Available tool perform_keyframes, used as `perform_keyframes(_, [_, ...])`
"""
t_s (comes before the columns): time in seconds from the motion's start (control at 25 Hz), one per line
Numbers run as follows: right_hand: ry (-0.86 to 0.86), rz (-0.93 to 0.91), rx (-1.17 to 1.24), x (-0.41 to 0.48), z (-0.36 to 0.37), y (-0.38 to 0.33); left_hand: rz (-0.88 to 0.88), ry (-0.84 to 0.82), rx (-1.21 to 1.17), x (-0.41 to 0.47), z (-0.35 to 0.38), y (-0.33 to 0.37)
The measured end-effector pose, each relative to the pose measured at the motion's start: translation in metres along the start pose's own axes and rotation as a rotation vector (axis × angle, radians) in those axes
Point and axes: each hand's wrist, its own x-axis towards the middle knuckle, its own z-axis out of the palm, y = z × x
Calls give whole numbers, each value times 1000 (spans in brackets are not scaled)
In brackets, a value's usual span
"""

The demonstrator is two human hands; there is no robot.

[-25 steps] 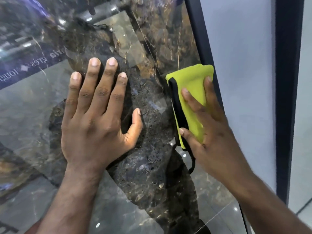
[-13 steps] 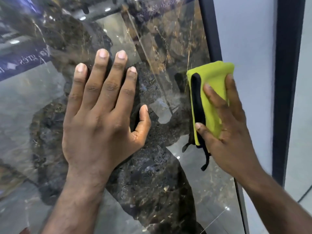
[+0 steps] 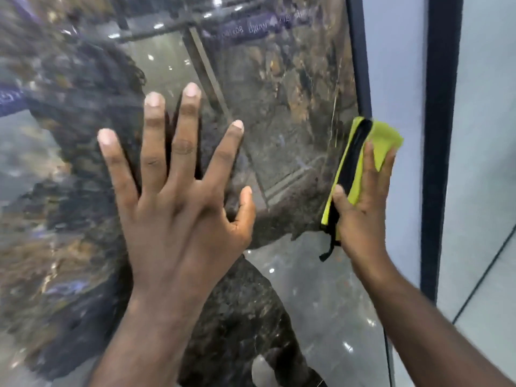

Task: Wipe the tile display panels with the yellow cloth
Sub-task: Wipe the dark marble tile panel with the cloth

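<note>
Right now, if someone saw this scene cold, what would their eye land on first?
The bright yellow cloth stands out most, pressed flat under the right hand at the right edge of the glossy dark marble tile panel, beside the dark frame. Next comes the left hand, fingers spread wide and flat on the panel's middle, with room reflections across the shiny surface.

Text check: nothing legible.
Only lettering is a reflection in the glossy tile panel [image 3: 293, 93]: pale characters on a purple banner [image 3: 251, 27] near the top edge, mirrored and motion-blurred, so no word or number reads. A second purple strip [image 3: 11, 97] at the far left shows faint marks, equally unreadable.
</note>
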Motion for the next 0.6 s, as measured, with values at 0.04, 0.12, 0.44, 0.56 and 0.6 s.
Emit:
perform_keyframes(0.04, [-25,-25,-38,-27,14,-8,-23,-16,7,-10,-8,-9])
perform_keyframes(0.12, [-181,-226,-64,-69,36,-41,-61,-31,3,-25,-22,-26])
perform_keyframes(0.44, [-2,104,103,-76,52,-67,-60,-31,26,-68,-49,-83])
perform_keyframes(0.56, [-180,-264,10,-120,81,-101,6,-37,38,-77,-42,-99])
perform_keyframes(0.6, [-171,-343,-12,-103,82,-111,27,-37,50,-79,-40,-100])
